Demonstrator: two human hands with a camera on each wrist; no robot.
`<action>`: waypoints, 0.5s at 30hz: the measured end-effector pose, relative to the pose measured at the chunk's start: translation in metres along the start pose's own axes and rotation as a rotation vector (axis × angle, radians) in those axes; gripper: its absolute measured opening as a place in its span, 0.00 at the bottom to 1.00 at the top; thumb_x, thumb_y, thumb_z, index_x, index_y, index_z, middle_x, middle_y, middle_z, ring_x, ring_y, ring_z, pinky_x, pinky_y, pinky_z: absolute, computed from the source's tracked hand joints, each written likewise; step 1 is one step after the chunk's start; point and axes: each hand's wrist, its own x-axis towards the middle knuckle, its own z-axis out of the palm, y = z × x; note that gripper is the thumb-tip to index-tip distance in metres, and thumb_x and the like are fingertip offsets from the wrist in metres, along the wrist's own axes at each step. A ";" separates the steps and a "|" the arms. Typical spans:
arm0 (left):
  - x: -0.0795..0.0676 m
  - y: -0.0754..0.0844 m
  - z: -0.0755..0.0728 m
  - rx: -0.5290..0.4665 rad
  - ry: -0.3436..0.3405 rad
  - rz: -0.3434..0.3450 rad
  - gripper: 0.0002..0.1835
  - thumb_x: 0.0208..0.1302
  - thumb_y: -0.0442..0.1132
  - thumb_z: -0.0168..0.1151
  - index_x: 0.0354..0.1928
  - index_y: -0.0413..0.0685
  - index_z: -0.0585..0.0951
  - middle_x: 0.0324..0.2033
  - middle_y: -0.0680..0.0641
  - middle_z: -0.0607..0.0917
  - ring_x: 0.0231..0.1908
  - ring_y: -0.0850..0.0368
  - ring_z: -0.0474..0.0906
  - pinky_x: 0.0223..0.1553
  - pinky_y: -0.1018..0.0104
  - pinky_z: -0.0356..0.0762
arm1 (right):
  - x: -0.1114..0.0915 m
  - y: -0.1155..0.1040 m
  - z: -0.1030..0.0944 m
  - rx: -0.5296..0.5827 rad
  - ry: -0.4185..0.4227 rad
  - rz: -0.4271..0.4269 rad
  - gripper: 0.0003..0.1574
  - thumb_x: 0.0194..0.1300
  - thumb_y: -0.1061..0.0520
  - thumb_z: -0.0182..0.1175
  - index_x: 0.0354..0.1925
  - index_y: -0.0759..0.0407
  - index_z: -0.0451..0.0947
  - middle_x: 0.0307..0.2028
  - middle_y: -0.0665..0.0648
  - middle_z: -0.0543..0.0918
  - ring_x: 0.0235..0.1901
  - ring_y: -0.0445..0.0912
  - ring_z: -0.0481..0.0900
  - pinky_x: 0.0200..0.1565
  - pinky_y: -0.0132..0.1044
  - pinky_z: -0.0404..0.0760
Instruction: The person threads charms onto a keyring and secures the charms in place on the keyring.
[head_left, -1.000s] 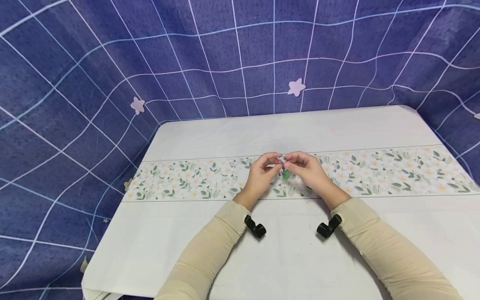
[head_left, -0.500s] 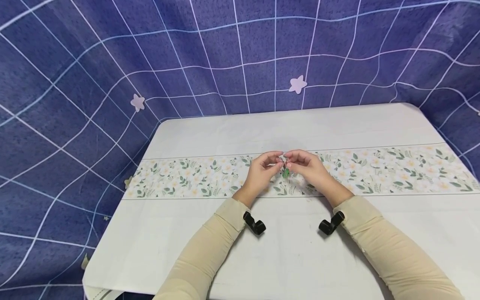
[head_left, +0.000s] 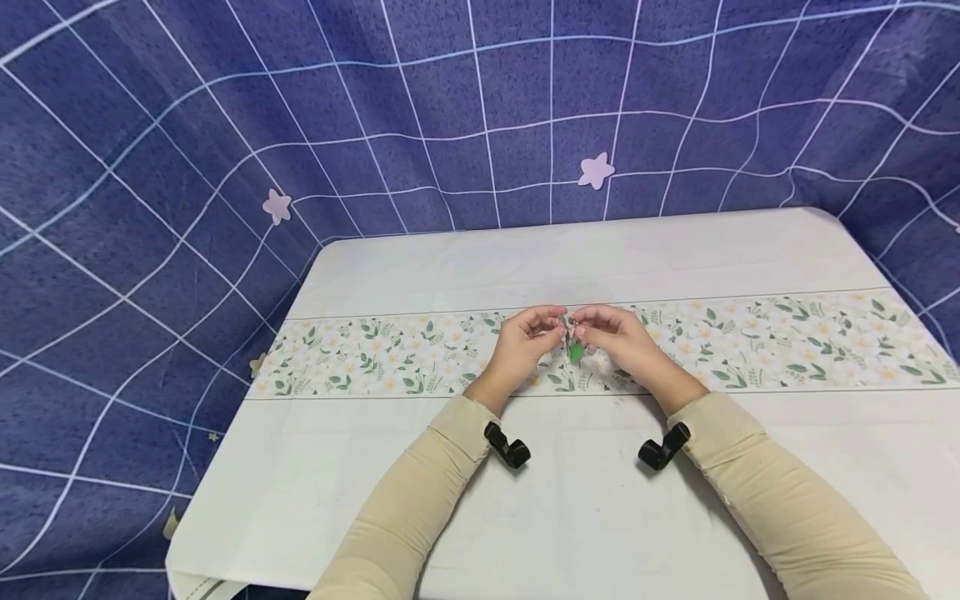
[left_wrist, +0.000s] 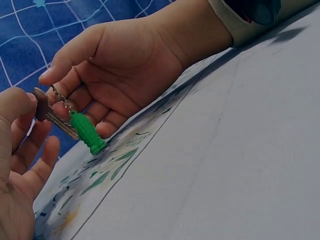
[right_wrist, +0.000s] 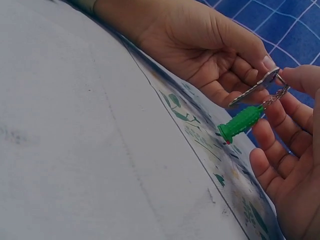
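Observation:
Near the middle of the table, both hands meet around a metal key (right_wrist: 255, 87) on a small ring (right_wrist: 281, 79). My left hand (head_left: 519, 348) pinches the key's head between thumb and fingers. With thumb and forefinger, my right hand (head_left: 621, 337) pinches the ring. From the ring a short chain (right_wrist: 274, 97) carries a green ribbed charm (left_wrist: 86, 131), dangling below the fingers beside the key blade. In the head view the charm (head_left: 576, 353) is a small green patch between the hands, and the fingers partly hide the key.
A white tablecloth (head_left: 585, 492) with a floral band (head_left: 390, 358) covers the table. Blue curtain fabric (head_left: 420, 100) with white lines and stars hangs behind and to the left. Black wrist mounts (head_left: 508, 446) sit at both cuffs.
The fingertips have shifted slightly around the key and ring, and the green charm has swung a little. Both hands keep nearly the same place; the head view has moved slightly.

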 end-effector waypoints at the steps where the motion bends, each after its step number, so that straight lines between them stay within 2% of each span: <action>1: 0.000 0.000 0.000 -0.002 -0.004 -0.003 0.15 0.67 0.26 0.64 0.54 0.34 0.81 0.36 0.45 0.85 0.39 0.61 0.82 0.46 0.62 0.85 | 0.000 0.000 0.000 -0.008 -0.001 0.001 0.19 0.71 0.59 0.60 0.55 0.70 0.77 0.42 0.54 0.83 0.36 0.44 0.80 0.41 0.38 0.82; 2: 0.000 -0.001 -0.001 -0.004 -0.008 -0.008 0.15 0.67 0.28 0.65 0.54 0.34 0.81 0.36 0.44 0.85 0.39 0.61 0.83 0.46 0.62 0.85 | 0.000 0.000 0.000 -0.014 -0.002 0.002 0.19 0.72 0.59 0.60 0.55 0.70 0.77 0.42 0.54 0.84 0.36 0.44 0.80 0.41 0.38 0.82; 9: 0.001 0.001 -0.001 -0.111 -0.031 -0.101 0.15 0.66 0.24 0.64 0.54 0.30 0.80 0.35 0.53 0.85 0.38 0.62 0.82 0.48 0.66 0.84 | 0.000 0.001 -0.001 -0.030 -0.006 -0.015 0.18 0.73 0.58 0.59 0.53 0.71 0.78 0.40 0.54 0.84 0.36 0.44 0.80 0.41 0.38 0.82; 15: 0.001 0.003 -0.001 -0.186 -0.055 -0.159 0.16 0.67 0.23 0.61 0.56 0.27 0.78 0.37 0.51 0.85 0.40 0.61 0.83 0.49 0.64 0.84 | -0.001 0.000 -0.002 -0.050 -0.017 -0.013 0.19 0.74 0.56 0.58 0.53 0.71 0.78 0.40 0.53 0.85 0.38 0.44 0.81 0.42 0.37 0.82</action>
